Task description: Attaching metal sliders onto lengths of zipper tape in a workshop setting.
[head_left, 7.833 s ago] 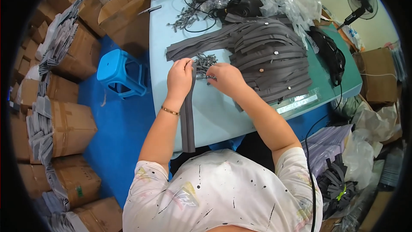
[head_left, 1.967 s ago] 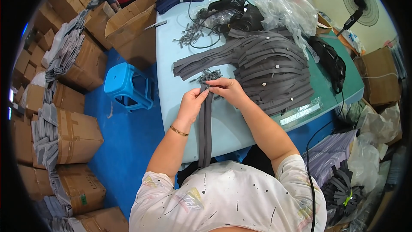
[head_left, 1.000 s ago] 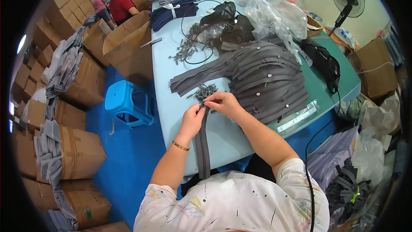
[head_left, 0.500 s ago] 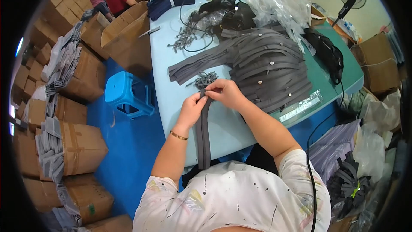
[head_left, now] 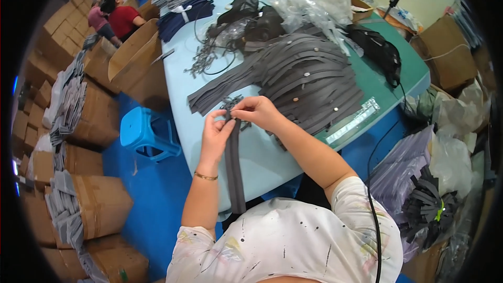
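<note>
A dark grey zipper (head_left: 236,173) hangs from my hands over the table's near edge, its lower end beside my shirt. My left hand (head_left: 214,136) pinches it near the top between thumb and fingers. My right hand (head_left: 261,113) is closed at the same upper end, thumb and forefinger pressed together; any small part between them is hidden. Just beyond my fingertips lies a small heap of grey metal zipper sliders (head_left: 230,101). To the right, a wide fan of dark grey zippers (head_left: 309,86) with small pale pieces on it covers the table.
More small grey pieces (head_left: 201,63), a black cable, black bags (head_left: 243,13) and clear plastic (head_left: 298,0) lie farther back on the table (head_left: 181,105). A blue stool (head_left: 149,133) stands left, near cardboard boxes (head_left: 102,204). Two people are at the back left.
The view has shifted, so the table sits farther left and lower. Both hands stay at the zipper's upper end; the left fingers look slightly more raised and bent.
</note>
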`<action>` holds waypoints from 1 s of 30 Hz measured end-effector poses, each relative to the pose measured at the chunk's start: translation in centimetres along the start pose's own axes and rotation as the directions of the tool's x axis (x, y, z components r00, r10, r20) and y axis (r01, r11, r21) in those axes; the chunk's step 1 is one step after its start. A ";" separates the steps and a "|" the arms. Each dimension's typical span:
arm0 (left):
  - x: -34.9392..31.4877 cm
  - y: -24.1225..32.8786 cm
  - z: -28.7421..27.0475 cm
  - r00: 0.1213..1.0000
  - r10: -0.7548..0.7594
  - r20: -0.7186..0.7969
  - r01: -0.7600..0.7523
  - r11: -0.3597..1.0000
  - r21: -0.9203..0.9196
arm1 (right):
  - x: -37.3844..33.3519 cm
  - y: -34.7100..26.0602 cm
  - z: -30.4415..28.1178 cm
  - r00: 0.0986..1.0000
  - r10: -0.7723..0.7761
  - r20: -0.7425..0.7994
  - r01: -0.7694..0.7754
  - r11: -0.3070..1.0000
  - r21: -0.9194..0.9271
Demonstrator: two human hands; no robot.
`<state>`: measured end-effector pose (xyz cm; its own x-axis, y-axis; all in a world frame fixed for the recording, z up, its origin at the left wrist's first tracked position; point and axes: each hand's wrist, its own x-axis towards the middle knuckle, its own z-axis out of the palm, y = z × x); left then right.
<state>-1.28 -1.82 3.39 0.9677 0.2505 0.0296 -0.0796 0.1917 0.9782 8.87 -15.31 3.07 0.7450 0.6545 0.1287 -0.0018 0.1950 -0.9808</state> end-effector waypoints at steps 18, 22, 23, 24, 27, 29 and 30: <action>9.8 1.7 9.6 0.911 0.318 0.263 -0.410 0.772 0.485 | 0.1 -9.2 -23.4 0.562 -0.413 -0.717 0.211 0.910 -0.358; 14.2 -1.1 -2.8 0.840 0.538 0.069 -0.154 0.116 0.981 | -1.7 -10.1 -21.7 0.478 -0.483 -0.733 -0.007 0.833 -0.553; 14.0 -1.5 -5.0 0.871 0.491 0.017 -0.031 0.020 0.999 | -2.0 -9.9 -20.7 0.491 -0.569 -0.660 0.024 0.766 -0.643; 13.9 -1.4 -6.5 0.930 0.366 -0.030 0.040 -0.020 0.999 | -2.3 -9.8 -19.5 0.498 -0.647 -0.577 0.053 0.687 -0.724; 14.2 -2.5 -8.8 0.942 0.336 -0.022 0.045 -0.059 0.997 | -3.1 -9.8 -15.0 0.567 -0.628 -0.534 0.169 0.723 -0.670; 14.2 -2.4 -9.1 0.926 0.378 -0.016 0.041 -0.058 0.997 | -3.2 -9.7 -12.0 0.669 -0.575 -0.470 0.236 0.764 -0.600; 14.1 -2.1 -8.7 0.915 0.404 -0.003 0.018 -0.034 0.999 | -3.4 -9.8 -10.5 0.709 -0.555 -0.435 0.255 0.777 -0.576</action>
<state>10.41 9.53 -0.02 0.8523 0.3098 0.4215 0.2597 -0.9500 0.1731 13.38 -27.10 10.67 0.8194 0.0375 0.5720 0.5726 -0.1028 -0.8134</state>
